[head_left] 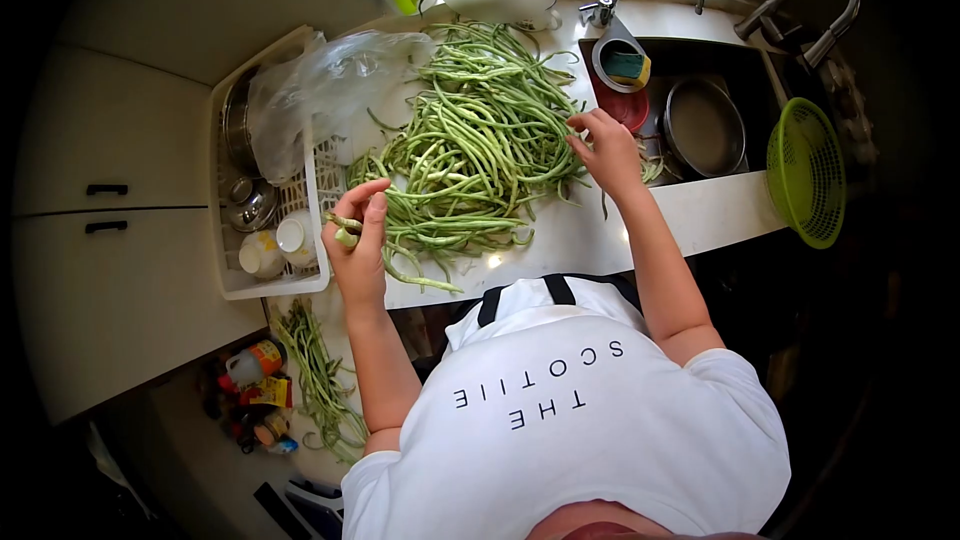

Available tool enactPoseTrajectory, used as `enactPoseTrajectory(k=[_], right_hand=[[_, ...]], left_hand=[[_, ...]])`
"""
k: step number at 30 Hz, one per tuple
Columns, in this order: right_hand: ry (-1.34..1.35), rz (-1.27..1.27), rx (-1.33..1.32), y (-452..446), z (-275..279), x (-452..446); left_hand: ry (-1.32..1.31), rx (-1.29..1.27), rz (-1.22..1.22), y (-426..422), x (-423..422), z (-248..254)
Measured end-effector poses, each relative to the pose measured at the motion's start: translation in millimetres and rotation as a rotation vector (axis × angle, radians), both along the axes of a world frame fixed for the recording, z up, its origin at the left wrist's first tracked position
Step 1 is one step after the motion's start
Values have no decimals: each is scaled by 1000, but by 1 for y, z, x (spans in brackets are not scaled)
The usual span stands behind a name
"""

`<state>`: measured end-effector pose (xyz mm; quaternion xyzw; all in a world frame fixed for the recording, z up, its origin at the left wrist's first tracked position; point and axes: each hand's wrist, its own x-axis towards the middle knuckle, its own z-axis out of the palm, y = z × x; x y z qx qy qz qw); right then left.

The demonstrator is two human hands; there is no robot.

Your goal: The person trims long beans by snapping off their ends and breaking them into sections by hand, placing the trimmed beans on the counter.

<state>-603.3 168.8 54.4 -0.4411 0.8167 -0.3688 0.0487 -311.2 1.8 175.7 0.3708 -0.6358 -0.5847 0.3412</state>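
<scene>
A large heap of long green beans (480, 135) covers the middle of the white counter. At its lower left, my left hand (357, 245) is closed around a few short bean pieces (346, 232), their ends poking out between thumb and fingers. My right hand (608, 152) is at the heap's right edge, beside the sink, with thumb and fingertips drawn together in a pinch. Whatever is between those fingertips is too small to make out. Another bunch of long beans (318, 370) lies on the lower surface left of my left forearm.
A white dish rack (317, 230) with cups, a pot lid and a crumpled plastic bag (320, 90) stands left. On the right, the sink (735, 60) holds a metal basin (705, 130) and a red bowl (625, 108). A green colander (808, 175) leans at the sink's right.
</scene>
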Motion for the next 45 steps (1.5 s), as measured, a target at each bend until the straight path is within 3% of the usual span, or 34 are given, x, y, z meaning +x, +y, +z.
enactPoseTrajectory(k=[2,4,6,8,10,11,12,14,16,18,20,22,24,30,35,38,41,45], right_hand=[[60,-238,81,-9,-16,-1],[74,-290,178,-13,-23,-4],[-291,-240,159,-15,-21,-7],[-323,-210,67,-20,-12,-7],[-867,-71,-356,-24,5,0],[-960,-21,-368,-25,18,8],[-961,-14,-371,-27,34,22],[-971,242,-425,-29,61,51],[-618,450,-234,-26,78,75],[-484,635,-84,-26,100,101],[-297,713,-83,-26,94,121],[-326,783,-19,-25,86,127],[-283,796,-15,-22,77,130],[-248,877,97,-16,67,132],[-85,901,414,-6,36,127],[-56,855,457,-4,25,122],[-169,811,310,-5,36,114],[-214,796,319,-16,55,103]], left_hand=[[-1,-7,16,0,1,0],[-16,15,13,0,5,0],[-27,7,16,1,7,-2],[-35,1,19,0,6,-6],[-49,18,-22,-2,5,-10],[-49,15,-18,-2,2,-11],[-41,36,-47,1,-4,-12],[-35,46,-70,3,-19,-14],[15,132,-146,4,-32,-18],[95,236,-160,4,-39,-17],[184,298,-163,2,-41,-10],[233,377,-134,-1,-37,-4],[224,376,-136,-7,-33,-2],[179,65,-13,-17,-24,-2],[97,-33,-6,-25,-22,10],[50,-127,-47,-18,-23,18],[49,-75,-176,-11,-23,15],[95,-105,-205,-9,-25,8]])
